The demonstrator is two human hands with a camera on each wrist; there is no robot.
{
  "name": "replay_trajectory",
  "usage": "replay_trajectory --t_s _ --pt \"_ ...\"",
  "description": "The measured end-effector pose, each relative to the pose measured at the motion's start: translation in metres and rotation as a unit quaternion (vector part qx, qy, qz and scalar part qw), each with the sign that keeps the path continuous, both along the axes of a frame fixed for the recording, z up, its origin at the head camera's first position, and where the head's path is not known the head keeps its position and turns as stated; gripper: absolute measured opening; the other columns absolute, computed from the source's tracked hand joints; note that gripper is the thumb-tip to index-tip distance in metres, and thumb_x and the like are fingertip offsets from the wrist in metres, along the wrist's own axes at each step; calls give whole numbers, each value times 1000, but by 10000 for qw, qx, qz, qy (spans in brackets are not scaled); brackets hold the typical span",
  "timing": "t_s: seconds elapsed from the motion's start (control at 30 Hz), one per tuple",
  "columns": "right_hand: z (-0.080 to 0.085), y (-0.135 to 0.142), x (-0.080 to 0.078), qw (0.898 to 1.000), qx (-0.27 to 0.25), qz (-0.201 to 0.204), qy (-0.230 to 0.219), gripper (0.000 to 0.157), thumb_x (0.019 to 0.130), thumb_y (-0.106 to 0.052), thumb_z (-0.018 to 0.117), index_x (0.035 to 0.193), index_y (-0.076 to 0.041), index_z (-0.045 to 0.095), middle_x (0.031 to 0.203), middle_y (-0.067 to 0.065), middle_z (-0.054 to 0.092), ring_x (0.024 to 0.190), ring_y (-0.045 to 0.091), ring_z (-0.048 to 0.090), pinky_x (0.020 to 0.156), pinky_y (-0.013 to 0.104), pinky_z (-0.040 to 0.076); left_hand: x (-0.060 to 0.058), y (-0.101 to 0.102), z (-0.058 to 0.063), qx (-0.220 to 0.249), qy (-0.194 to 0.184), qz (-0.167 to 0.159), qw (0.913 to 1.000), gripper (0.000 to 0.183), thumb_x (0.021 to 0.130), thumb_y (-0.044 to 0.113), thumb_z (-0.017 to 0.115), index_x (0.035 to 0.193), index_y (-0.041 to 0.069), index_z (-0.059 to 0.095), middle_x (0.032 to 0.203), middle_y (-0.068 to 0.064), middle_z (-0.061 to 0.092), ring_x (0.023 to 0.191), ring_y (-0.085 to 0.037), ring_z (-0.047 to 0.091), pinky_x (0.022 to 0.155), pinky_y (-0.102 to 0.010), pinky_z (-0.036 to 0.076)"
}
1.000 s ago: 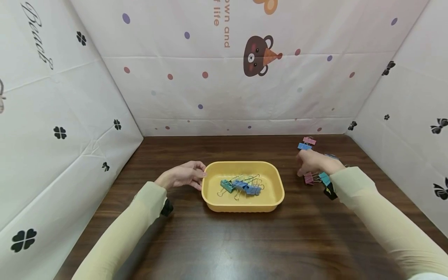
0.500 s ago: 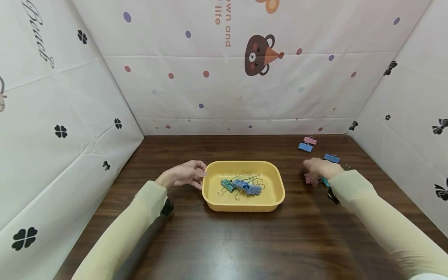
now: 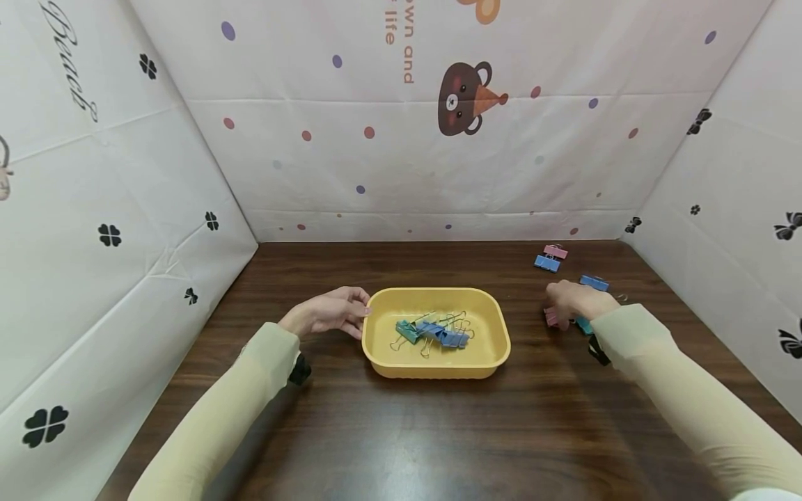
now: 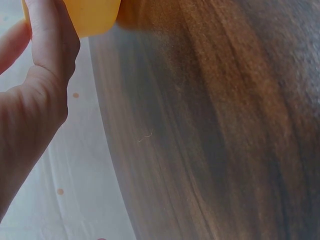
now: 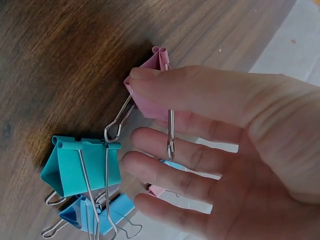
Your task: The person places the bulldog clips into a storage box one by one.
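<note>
From my remote seat I am watching the right hand (image 3: 579, 300) pinching a pink binder clip with silver wire handles (image 5: 151, 110) between thumb and forefinger, close to a boxy teal binder clip (image 5: 71, 172) on the dark wood-grain table (image 3: 401, 431). The left hand (image 3: 332, 313) is gripping the left rim of a rounded yellow plastic tray (image 3: 438, 370), where more teal and blue clips (image 3: 452, 338) are lying.

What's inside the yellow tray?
A teal clip and blue clips lie bunched inside the yellow tray. They overlap, covering part of its floor; I can't tell how many.
</note>
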State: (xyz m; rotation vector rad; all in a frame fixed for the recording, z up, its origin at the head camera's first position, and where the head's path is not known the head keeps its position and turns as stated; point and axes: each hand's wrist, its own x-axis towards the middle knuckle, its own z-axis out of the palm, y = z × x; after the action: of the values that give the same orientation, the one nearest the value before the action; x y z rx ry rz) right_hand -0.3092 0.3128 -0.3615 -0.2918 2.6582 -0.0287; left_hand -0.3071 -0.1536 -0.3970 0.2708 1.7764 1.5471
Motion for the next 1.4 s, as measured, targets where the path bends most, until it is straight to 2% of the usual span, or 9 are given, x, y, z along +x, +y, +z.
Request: replay_trajectory --t_s 0.23,0.43,0.63,0.8,1.03,1.23,1.4 --pt "1 -2 -3 9999 -69 49 124 58 71 2 75 123 9 51 115 30 56 81 28 48 59 33 39 -1 0 -2 -7 -14 -8 10000 29 100 7 48 122 -3 33 96 -13 54 74 -18 63 70 -32 60" --pt "2 -5 -7 9995 -285 52 81 55 73 1 73 122 10 51 110 27 60 79 25 50 59 30 41 -2 -1 -3 -25 -24 19 10000 32 100 7 48 125 -4 32 97 -14 55 73 -19 64 70 -33 60" --pt "3 -11 -9 9986 -263 347 313 51 70 -3 76 116 9 57 102 22 64 77 23 53 60 29 46 -1 -1 -2 -11 -27 1 10000 29 100 6 48 123 -3 33 97 -14 54 74 -19 63 70 -32 60" --pt "6 -19 -9 9984 -310 297 372 45 71 -2 76 112 7 59 103 21 65 79 23 56 62 31 49 0 -1 -1 -18 2 -4 10000 28 100 7 48 122 -2 33 97 -13 54 75 -19 63 70 -32 60" --pt "15 -29 -6 9974 -550 172 434 61 72 0 76 126 11 51 111 23 63 89 25 58 73 38 54 -1 0 -2 -26 -4 -5 10000 28 99 7 49 121 -2 34 96 -13 54 74 -19 63 70 -32 60" --pt "23 -39 -2 9954 -670 415 551 55 75 -4 76 122 11 53 109 22 64 96 30 62 79 45 55 -1 -1 -3 6 -15 -1 10000 30 99 7 50 122 -3 33 95 -13 54 73 -19 63 70 -32 60" --pt "28 -44 -2 9937 -689 581 670 56 76 -7 76 122 13 52 106 21 65 93 28 63 77 44 56 -1 0 -2 8 -28 9 10000 33 99 6 49 125 -5 31 95 -13 54 73 -18 63 69 -32 60"
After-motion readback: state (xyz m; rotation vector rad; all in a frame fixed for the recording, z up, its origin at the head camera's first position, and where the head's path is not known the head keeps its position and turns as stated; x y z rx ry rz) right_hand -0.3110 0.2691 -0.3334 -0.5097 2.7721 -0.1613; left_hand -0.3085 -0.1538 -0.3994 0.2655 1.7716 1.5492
